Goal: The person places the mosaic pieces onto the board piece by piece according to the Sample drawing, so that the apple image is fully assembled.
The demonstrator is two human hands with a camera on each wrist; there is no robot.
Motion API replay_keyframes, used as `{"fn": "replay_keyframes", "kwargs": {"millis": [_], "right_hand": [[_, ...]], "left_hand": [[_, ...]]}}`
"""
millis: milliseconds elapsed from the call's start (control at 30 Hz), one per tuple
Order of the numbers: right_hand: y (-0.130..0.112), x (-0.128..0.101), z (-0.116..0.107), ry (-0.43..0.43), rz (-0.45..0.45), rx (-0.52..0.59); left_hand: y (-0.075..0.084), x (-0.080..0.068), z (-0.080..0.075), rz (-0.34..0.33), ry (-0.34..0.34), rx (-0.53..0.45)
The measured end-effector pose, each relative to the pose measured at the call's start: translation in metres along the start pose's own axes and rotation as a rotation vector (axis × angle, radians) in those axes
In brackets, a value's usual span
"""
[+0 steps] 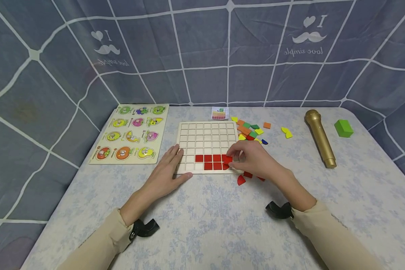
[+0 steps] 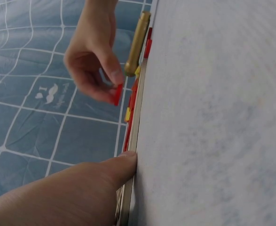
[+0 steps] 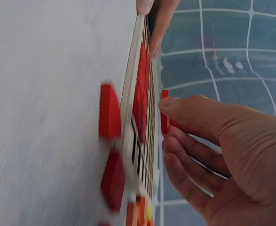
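Red and flat, a small tile [image 3: 164, 112] sits pinched between the thumb and fingers of the right hand [image 1: 253, 159], held just above the grid board [image 1: 207, 129] at its near right corner. In the right wrist view the tile stands on edge, its long axis running along the board's face, close to the board but not touching it. The right hand's fingers [image 3: 194, 157] curl in around the tile; the remaining fingers hang loosely bent behind it.

Two rows of red tiles [image 1: 210, 162] already fill part of the board's near edge, with bare cells to their left and across the whole far part of the grid. The left hand [image 1: 167, 170] lies flat with fingers straight, pressing on the board's near left corner, thumb along its front edge.

Loose red pieces [image 1: 241, 180] lie on the table [image 1: 206, 225] just off the board's right front corner, beneath the right hand. A heap of coloured pieces [image 1: 251, 130] lies past the board's far right corner. Farther right rest a gold microphone [image 1: 320, 138] and a green block [image 1: 343, 128], well apart from the hands. A fruit puzzle [image 1: 131, 133] lies left of the board, with open tabletop in front of both arms.
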State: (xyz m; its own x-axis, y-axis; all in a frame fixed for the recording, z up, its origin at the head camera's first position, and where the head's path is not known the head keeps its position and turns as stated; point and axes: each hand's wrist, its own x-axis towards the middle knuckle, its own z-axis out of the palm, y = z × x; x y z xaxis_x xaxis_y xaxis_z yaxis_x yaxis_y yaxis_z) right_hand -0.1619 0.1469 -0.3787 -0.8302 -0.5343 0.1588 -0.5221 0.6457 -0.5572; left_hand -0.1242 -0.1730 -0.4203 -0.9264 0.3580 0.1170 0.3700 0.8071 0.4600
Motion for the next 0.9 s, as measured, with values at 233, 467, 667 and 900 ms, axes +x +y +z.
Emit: {"fn": "replay_keyframes", "kwargs": {"millis": [233,467,667,900], "right_hand": [[-0.02,0.023,0.018,-0.031,-0.038,0.02],[-0.037,0.039,0.036,-0.065,-0.065,0.028],[-0.045,0.045,0.048,-0.085,-0.093,-0.012],[-0.045,0.044,0.056,-0.056,-0.114,-0.011]], "left_hand": [[0.0,0.0,0.0,-0.004,-0.006,-0.001],[0.0,0.0,-0.001,-0.005,-0.007,-0.001],[0.0,0.0,-0.001,-0.002,-0.011,0.001],[-0.001,0.0,-0.001,0.0,-0.016,0.001]]}}
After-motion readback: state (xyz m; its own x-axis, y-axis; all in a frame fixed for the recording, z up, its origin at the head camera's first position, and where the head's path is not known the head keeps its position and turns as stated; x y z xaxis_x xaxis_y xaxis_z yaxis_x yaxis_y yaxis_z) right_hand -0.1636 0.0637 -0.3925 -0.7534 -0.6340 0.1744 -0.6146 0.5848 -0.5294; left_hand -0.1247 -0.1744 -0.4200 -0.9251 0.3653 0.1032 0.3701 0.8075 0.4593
